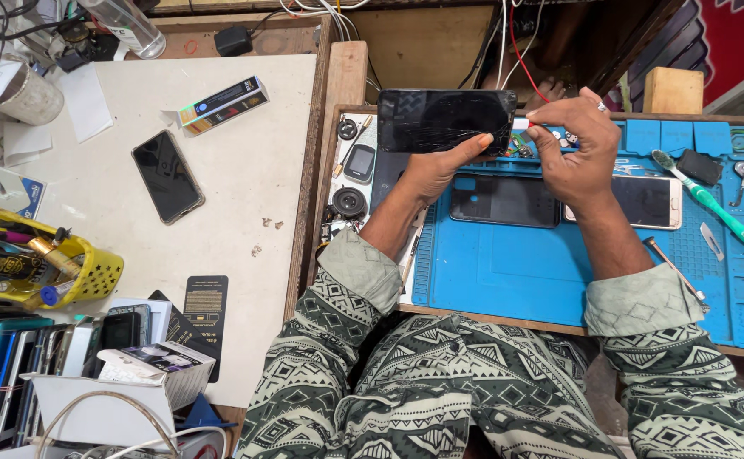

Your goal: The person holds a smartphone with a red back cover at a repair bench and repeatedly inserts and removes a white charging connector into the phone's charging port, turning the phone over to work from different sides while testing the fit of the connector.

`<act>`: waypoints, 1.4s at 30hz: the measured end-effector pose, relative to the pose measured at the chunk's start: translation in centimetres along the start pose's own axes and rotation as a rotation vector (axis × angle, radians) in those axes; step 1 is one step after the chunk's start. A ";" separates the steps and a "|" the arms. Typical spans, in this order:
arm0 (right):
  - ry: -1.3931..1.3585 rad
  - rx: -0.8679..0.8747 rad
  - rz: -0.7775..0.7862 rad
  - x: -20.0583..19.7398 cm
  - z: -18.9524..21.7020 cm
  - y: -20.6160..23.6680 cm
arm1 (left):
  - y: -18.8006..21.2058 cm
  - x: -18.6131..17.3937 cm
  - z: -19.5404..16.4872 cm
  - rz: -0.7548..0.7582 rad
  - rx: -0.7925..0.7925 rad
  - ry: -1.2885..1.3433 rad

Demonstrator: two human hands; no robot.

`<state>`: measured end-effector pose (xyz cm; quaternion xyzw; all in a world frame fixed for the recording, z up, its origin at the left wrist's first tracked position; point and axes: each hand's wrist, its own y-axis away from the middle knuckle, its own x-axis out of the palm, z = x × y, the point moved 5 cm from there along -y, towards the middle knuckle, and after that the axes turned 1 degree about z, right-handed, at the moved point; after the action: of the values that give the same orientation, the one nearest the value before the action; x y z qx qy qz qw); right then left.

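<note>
- Centrally: left hand, fingers clasping a flat black cracked-glass phone.
- Right hand, fingertips pinched on a small white plug at the phone's right end.
- Below: ribbed blue rubber mat.

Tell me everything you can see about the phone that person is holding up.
The phone is a dark, flat rectangular slab with a glossy glass face crossed by fine cracks. Its screen is off. It is held lengthwise and raised above the blue work mat. The left hand grips its lower edge from beneath, thumb on the glass. The right hand pinches a small white and red plug against its right end.
</note>
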<state>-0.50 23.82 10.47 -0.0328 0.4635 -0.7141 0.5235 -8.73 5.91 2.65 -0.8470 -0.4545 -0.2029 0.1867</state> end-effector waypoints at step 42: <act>0.278 -0.086 0.015 0.1 0.5 0.5 | 0.7 1.0 -1.7 -0.026 0.181 -0.423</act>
<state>0.04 23.43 10.40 0.0475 0.5620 -0.6872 0.4578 -7.92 5.39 4.51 -0.8446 -0.5107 0.0183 0.1598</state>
